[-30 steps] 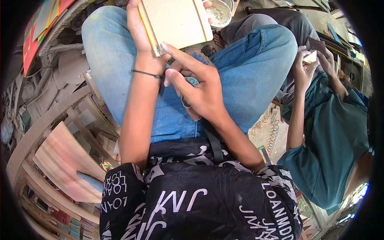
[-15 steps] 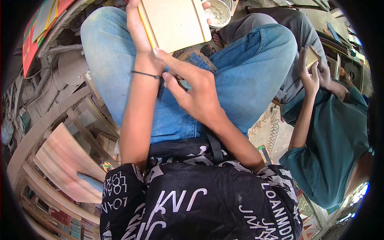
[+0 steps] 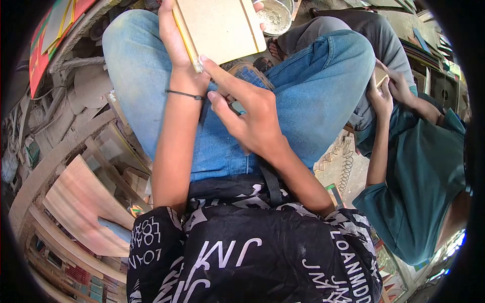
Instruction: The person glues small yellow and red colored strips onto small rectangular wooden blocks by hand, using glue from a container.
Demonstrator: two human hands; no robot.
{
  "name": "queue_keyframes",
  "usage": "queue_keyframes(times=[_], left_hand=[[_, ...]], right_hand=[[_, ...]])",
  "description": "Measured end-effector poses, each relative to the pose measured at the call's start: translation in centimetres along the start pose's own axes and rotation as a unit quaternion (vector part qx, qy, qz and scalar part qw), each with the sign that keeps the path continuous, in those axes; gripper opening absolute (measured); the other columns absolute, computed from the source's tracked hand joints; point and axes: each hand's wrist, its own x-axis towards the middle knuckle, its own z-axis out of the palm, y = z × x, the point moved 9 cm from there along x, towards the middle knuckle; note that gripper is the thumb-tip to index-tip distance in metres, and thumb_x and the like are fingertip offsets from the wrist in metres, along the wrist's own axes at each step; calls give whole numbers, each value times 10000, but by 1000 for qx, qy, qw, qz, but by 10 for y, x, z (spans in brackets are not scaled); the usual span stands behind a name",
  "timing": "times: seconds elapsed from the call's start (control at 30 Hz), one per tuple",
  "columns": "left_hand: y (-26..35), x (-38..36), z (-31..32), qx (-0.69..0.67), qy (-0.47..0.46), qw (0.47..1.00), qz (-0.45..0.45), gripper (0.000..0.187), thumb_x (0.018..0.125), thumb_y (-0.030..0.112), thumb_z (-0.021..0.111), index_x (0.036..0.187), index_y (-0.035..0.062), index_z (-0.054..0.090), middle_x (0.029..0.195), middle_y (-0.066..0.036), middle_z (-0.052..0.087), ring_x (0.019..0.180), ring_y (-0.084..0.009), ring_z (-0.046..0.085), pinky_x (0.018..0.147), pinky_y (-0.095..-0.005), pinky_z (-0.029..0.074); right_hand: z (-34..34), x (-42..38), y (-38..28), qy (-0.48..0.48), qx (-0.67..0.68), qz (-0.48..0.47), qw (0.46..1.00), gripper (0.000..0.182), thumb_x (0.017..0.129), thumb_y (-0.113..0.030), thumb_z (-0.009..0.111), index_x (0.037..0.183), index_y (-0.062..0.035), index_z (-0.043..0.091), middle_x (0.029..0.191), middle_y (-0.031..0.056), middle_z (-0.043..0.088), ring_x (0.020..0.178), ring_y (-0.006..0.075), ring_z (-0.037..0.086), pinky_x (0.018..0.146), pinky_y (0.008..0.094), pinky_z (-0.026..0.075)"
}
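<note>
Pale panel (image 3: 220,30) with yellow edges and a thin brown line near its left and right sides, held up in front of the lap, far end cut off by the frame. Gripped by the left hand (image 3: 174,43) from the left and beneath, with fingertips (image 3: 259,7) showing past the right edge. At the near left corner, right hand (image 3: 252,111) with index finger stretched out, tip at a whitish smear (image 3: 198,66); thumb apart, other fingers curled under, contents impossible to tell. Just beyond the panel's right edge, bowl (image 3: 290,22) of whitish paste (image 3: 273,20). Farther right, second person (image 3: 414,151) in dark green, holding a small pale block (image 3: 380,76).
</note>
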Motion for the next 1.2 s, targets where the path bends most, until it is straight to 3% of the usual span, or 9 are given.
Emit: queue_keyframes(times=[0.3, 0.43, 0.6, 0.73, 0.8, 0.83, 0.9, 0.93, 1.2], left_hand=[[3, -1, -10, 6, 46, 998, 31, 731, 943, 553, 343, 1345, -47, 450, 1258, -255, 562, 1072, -404, 607, 879, -544, 533], [6, 1, -11, 27, 51, 998, 36, 735, 941, 558, 339, 1351, -43, 446, 1255, -255, 563, 1075, -404, 607, 869, -553, 535], [4, 0, -7, 14, 33, 999, 26, 770, 934, 573, 335, 1379, -52, 405, 1291, -271, 532, 1104, -436, 583, 896, -585, 509], [2, 2, 1, -9, 10, 1000, 16, 803, 929, 586, 333, 1400, -64, 369, 1323, -281, 503, 1132, -467, 555, 918, -613, 482], [1, 3, 1, -10, 12, 1000, 12, 802, 929, 585, 333, 1398, -65, 370, 1317, -285, 506, 1130, -465, 557, 913, -608, 487], [0, 2, 1, -15, 15, 1000, 9, 801, 930, 584, 333, 1397, -65, 372, 1311, -288, 509, 1129, -462, 559, 907, -603, 492], [1, 3, -5, 1, 15, 1000, 9, 800, 930, 584, 337, 1395, -65, 375, 1300, -291, 515, 1120, -462, 564, 900, -600, 497], [2, 4, -4, 17, 15, 1000, 10, 799, 929, 584, 340, 1394, -65, 377, 1289, -293, 522, 1111, -461, 569, 893, -596, 502], [0, 2, -10, 19, 50, 999, 4, 793, 920, 596, 359, 1358, -61, 426, 1235, -292, 559, 1051, -444, 605, 854, -573, 530]], right_hand=[[15, -6, 20, -73, 137, 126, 980, 537, 867, 5, 602, 1390, -46, 495, 691, 21, 598, 635, 88, 589, 678, 268, 512], [13, -6, 17, -71, 156, 98, 980, 551, 876, 0, 600, 1409, -46, 470, 681, 17, 593, 625, 82, 578, 650, 260, 500], [15, -8, 24, -85, 298, 224, 924, 565, 900, -28, 590, 1438, -35, 416, 664, 14, 579, 550, 68, 492, 529, 247, 408], [10, -8, 27, -66, 334, 233, 911, 542, 867, -15, 608, 1391, -28, 469, 625, 0, 526, 622, 51, 530, 596, 227, 427], [7, -5, 19, -74, 204, 124, 968, 562, 884, -24, 590, 1425, -52, 440, 649, 49, 592, 517, 107, 507, 483, 276, 406], [9, -6, 18, -72, 205, 125, 968, 562, 884, -24, 590, 1425, -52, 440, 649, 49, 592, 517, 107, 507, 483, 276, 406], [4, -4, -4, -31, -16, -8, 999, 585, 865, -30, 604, 1425, -103, 452, 651, 124, 600, 518, 196, 564, 522, 326, 462], [4, -5, -1, -35, -45, 27, 998, 602, 855, -32, 613, 1426, -150, 458, 683, 179, 595, 550, 271, 599, 580, 363, 500], [9, -8, 10, -41, -75, 17, 996, 621, 850, -21, 617, 1431, -168, 453, 723, 169, 608, 569, 273, 598, 570, 373, 497]])
